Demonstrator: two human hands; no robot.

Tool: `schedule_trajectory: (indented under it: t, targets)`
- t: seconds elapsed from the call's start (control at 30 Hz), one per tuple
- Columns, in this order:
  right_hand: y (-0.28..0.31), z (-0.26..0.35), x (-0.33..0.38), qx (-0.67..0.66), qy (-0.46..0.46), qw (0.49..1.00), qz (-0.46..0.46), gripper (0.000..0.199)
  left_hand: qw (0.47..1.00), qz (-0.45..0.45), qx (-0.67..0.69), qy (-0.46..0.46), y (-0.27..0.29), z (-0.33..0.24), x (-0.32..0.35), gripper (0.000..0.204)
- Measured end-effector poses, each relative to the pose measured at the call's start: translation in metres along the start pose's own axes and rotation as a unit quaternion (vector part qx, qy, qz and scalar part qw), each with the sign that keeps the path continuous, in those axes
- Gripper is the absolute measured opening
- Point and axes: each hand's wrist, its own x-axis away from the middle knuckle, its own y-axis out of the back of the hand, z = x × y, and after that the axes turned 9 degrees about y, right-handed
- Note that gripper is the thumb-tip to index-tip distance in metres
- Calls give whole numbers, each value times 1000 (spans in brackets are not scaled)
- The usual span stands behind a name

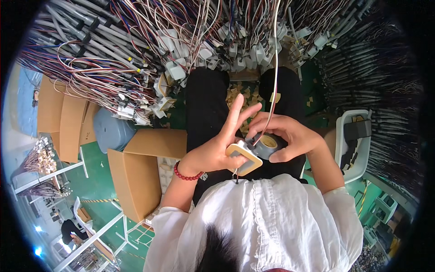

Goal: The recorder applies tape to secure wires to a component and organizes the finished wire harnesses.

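Two hands meet over the lap, and the tape roll serves as landmark for everything else. Left of the roll and touching it: a square, cream-rimmed component (245, 157), tilted, with a thin black lead hanging below it. The left hand (216, 149) carries this piece on palm and thumb; its index and middle fingers stand spread and extended upward, so the hand is only part-curled, not clenched. A red bead bracelet (188, 176) sits on that wrist, farther left of the roll. An open cardboard box (136, 181) lies well left again.

The grey tape roll (268, 144) itself sits between the hands, a pale wire (273, 68) running up from beside it into the harness bundle (136, 59) far above.

Right of the roll: the right hand (290, 136), fingers curled over and pinching the roll against the thumb. A white tray (358, 163) stands well right.

Judgement on technique: keep the component steady in the left palm, hold the tape taut, and wind evenly with the wire lying flat, not twisted.
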Motion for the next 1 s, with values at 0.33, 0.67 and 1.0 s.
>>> schedule_trajectory:
  t: [0.33,0.67,1.0]
  targets:
    - [-3,9,-3,136,40,988,57,52,999,44,5,5,12,-2,-4,115]
    - [-11,5,-2,-42,-14,997,-59,82,987,-108,-120,-13,13,13,4,62]
    - [-10,22,0,20,-71,995,-72,56,959,-161,-208,-110,1,8,19,22]
